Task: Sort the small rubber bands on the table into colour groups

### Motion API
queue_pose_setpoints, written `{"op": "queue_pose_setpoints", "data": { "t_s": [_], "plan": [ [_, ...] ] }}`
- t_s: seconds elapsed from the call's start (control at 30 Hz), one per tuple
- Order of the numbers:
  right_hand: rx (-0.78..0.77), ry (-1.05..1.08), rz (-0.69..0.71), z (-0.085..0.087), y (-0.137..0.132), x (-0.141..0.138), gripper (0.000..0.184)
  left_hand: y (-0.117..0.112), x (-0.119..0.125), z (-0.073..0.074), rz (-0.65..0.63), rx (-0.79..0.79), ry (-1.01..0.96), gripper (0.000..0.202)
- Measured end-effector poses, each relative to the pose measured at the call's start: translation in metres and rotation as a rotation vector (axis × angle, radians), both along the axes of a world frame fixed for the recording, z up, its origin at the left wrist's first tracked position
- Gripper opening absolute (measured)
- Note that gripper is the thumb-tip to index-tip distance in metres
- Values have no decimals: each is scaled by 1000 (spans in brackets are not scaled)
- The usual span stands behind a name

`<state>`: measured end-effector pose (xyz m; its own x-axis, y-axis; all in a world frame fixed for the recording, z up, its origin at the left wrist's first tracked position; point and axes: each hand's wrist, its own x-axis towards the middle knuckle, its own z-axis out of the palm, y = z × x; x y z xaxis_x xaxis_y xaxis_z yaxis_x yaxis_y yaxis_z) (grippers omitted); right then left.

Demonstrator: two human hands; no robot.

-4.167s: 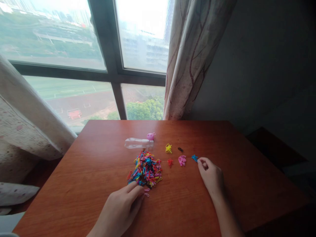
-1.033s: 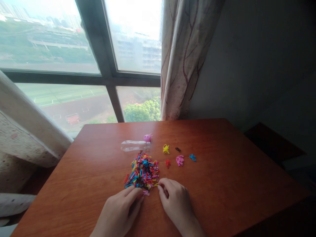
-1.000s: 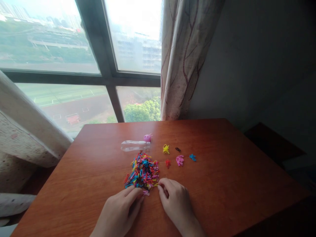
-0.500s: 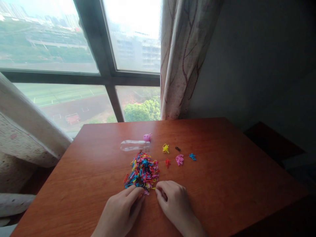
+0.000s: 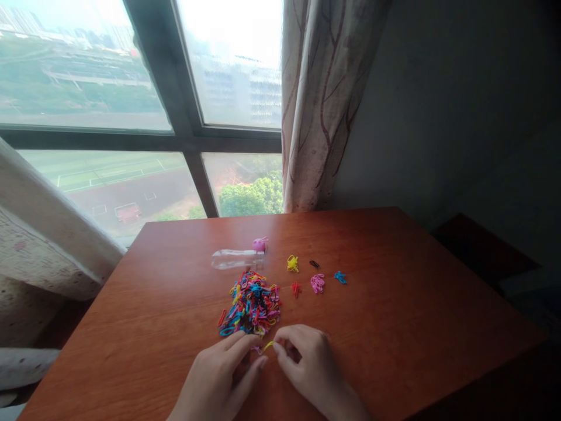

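Note:
A multicoloured heap of small elastic hair ties (image 5: 252, 304) lies just beyond my hands. My right hand (image 5: 307, 354) pinches a yellow hair tie (image 5: 267, 345) between thumb and forefinger, at the near edge of the heap. Close by on the left, my left hand (image 5: 225, 368) has its thumb and forefinger apart, around a pink hair tie (image 5: 256, 349). Whether that hand touches the pink or yellow tie is hard to tell.
Sorted by colour, small groups of ties lie beyond on the right: yellow (image 5: 293, 264), black (image 5: 314, 264), red (image 5: 296, 289), pink (image 5: 317, 283) and blue (image 5: 340, 278). A clear bottle (image 5: 232, 259) lies behind the heap beside a pink cap (image 5: 260, 244). The wooden table (image 5: 394, 316) meets a window.
The yellow tie has come out from the heap's edge toward me, in my right hand. My left thumb has spread away from its forefinger. The view has shifted slightly.

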<state>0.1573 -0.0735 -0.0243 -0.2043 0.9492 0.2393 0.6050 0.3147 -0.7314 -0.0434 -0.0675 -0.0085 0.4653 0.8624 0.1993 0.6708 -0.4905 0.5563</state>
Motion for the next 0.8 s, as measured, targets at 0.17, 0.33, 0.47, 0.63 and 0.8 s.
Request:
{"op": "queue_pose_setpoints", "data": {
  "t_s": [0.17,0.33,0.47,0.63,0.8],
  "plan": [
    [24,15,-6,1,-1,0,10,2,4,-2,5,24,44,16],
    [10,20,-47,-3,0,1,9,16,7,12,32,52,94,18],
    [3,-23,-41,-5,2,0,11,52,20,41,70,69,175,16],
    [22,-27,-31,-5,3,-1,17,113,57,55,41,53,316,15],
    [43,-57,-32,-6,3,-2,18,150,86,39,7,51,353,16]
  ]
}}
